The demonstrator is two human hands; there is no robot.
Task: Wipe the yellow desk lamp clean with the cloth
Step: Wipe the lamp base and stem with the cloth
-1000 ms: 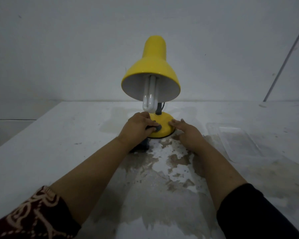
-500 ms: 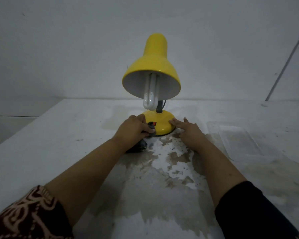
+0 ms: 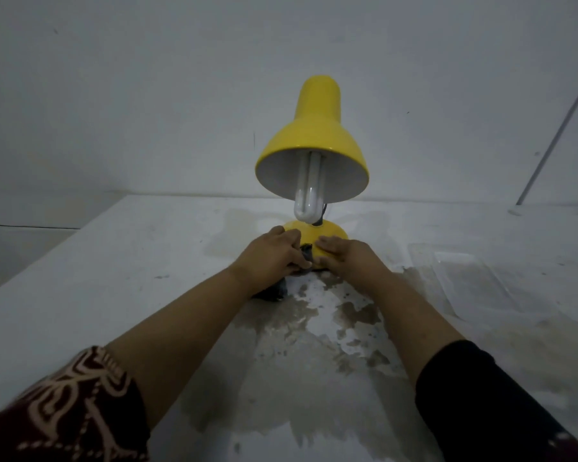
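Left grip [image 3: 270,258] around cloth [image 3: 306,258]

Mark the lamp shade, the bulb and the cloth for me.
lamp shade [image 3: 317,135], head view, yellow outer wall.
bulb [image 3: 309,195], head view, white tubes below the shade rim.
cloth [image 3: 274,291], head view, dark bunch under the left wrist.

White table [image 3: 121,261] with worn brown patches, clear plastic tray [image 3: 474,281] at right, thin pole [image 3: 558,135] against wall
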